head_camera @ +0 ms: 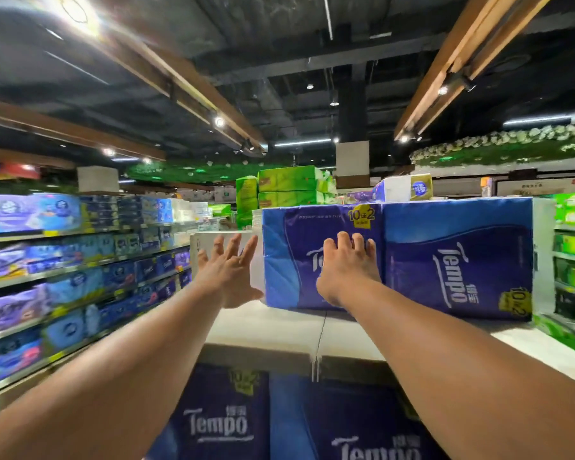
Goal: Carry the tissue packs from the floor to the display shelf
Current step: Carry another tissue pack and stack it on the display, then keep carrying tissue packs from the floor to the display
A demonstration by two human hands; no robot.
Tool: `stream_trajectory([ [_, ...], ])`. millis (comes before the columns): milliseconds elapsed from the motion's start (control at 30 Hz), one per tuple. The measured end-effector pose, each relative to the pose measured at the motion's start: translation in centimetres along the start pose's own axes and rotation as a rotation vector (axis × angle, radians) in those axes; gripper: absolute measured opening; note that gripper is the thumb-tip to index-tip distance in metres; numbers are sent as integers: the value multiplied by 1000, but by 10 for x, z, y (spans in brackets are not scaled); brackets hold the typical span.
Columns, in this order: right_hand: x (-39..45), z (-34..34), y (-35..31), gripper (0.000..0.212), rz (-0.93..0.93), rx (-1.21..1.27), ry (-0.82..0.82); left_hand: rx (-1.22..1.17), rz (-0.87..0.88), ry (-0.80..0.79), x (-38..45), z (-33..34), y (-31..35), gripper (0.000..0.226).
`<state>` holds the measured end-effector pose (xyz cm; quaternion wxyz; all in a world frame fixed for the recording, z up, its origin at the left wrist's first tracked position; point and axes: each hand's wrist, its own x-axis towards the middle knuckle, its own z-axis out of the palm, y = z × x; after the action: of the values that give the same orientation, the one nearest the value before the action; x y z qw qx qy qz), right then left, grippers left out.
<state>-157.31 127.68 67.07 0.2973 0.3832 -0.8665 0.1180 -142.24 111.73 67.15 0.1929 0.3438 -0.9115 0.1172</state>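
Tissue packs [397,258] standing on the pale display shelf [279,330], both hands at them.
The packs sit toward the far right of the shelf top, long axis left to right, with bare shelf open on the near side and at the left. The right hand [347,268] lies flat on the left pack's front, fingers [344,239] spread; the left hand [228,270] is open-fingered just beside its left edge. More blue packs [279,419] stand below the near edge. Stocked aisle shelves [80,270] line the left.
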Motion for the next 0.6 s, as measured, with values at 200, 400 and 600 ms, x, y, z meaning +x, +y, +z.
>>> stream_trajectory([
  [200,-82,-33,16,61,-109,11,-83,55,-89,-102,-103,-15,46,112],
  [400,-148,-67,14,53,-153,147,-147,60,-244,-102,-205,-55,38,112],
  [600,-230,-73,-44,57,-278,284,-233,88,-464,-166,-342,-79,1,110],
])
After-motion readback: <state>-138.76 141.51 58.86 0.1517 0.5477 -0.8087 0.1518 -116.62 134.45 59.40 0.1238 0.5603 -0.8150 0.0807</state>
